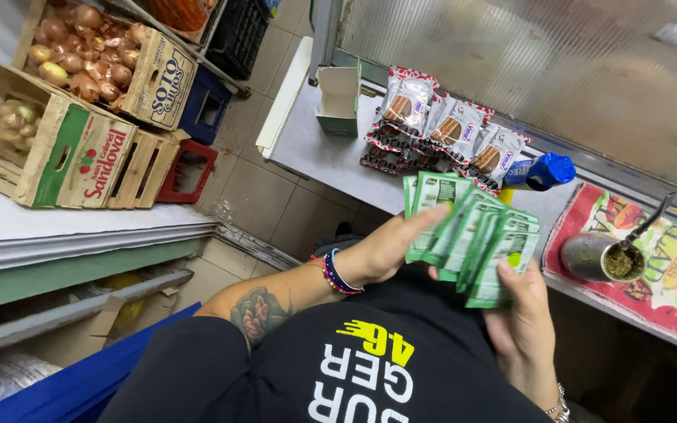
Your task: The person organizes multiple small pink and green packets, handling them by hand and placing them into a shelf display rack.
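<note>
Both hands [385, 247] [523, 313] partly cover fanned green sachets [472, 235].

left hand [381, 251] raised, right hand [523, 313] gripping, fingers curled

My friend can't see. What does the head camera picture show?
Two hands, the left hand and right hand, hold a fan of green sachets over a grey counter. Red-and-white snack packets, a metal cup and crates of onions sit nearby.

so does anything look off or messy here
Nothing is spilled or damaged. The green sachets are fanned unevenly between the left hand and right hand, and the small green carton on the counter lies open.
</note>
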